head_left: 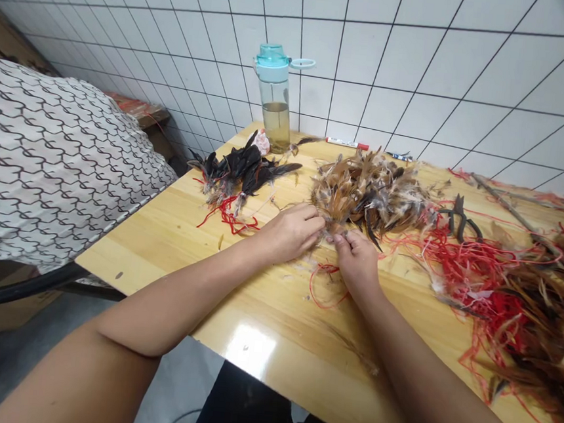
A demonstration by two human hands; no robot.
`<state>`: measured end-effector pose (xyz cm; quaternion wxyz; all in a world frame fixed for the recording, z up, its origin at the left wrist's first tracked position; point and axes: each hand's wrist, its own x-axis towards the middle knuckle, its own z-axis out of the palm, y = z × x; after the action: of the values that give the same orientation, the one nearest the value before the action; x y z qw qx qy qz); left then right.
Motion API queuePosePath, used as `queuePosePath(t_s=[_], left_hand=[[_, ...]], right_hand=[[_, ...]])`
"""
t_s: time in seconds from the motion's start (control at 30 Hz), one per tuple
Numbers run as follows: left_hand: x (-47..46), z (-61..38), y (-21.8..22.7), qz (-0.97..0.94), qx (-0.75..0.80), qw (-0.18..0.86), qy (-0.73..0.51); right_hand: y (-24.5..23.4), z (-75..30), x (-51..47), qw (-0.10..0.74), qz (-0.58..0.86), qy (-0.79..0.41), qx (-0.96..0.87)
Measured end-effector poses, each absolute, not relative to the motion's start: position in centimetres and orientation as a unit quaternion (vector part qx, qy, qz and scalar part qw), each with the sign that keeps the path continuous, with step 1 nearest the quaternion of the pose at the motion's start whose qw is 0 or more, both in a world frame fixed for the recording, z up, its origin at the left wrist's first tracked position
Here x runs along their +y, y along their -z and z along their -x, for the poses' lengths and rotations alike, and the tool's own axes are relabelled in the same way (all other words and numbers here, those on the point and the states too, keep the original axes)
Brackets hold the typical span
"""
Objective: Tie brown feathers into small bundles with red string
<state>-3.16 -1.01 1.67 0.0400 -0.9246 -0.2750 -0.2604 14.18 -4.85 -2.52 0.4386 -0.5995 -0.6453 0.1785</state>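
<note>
Left hand [296, 232] and right hand [358, 263] are pinching a feather tuft [333, 225] just in front of the brown feather pile [383, 184], the tuft probably being light, soft, easily bent, best taken by its quill ends.

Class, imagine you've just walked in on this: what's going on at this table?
A person sits working with brown feathers. The left hand and right hand meet at a small tuft beside the brown feather pile; their exact grip is unclear. Black feathers lie to the left. Pliers and tangled red string lie to the right. A bottle stands near the wall.
</note>
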Motion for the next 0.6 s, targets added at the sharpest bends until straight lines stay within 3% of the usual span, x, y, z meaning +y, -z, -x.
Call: queuePosePath(t_s=[0.37, 0.6], left_hand=[[-1.6, 2.7, -1.6, 0.919, -0.278, 0.032, 0.278], [-0.4, 4.1, -2.3, 0.832, -0.383, 0.000, 0.402]], right_hand=[[2.4, -14.1, -4.8, 0.413, 0.592, -0.192, -0.664], [3.4, -14.8, -4.2, 0.509, 0.584, -0.327, -0.541]])
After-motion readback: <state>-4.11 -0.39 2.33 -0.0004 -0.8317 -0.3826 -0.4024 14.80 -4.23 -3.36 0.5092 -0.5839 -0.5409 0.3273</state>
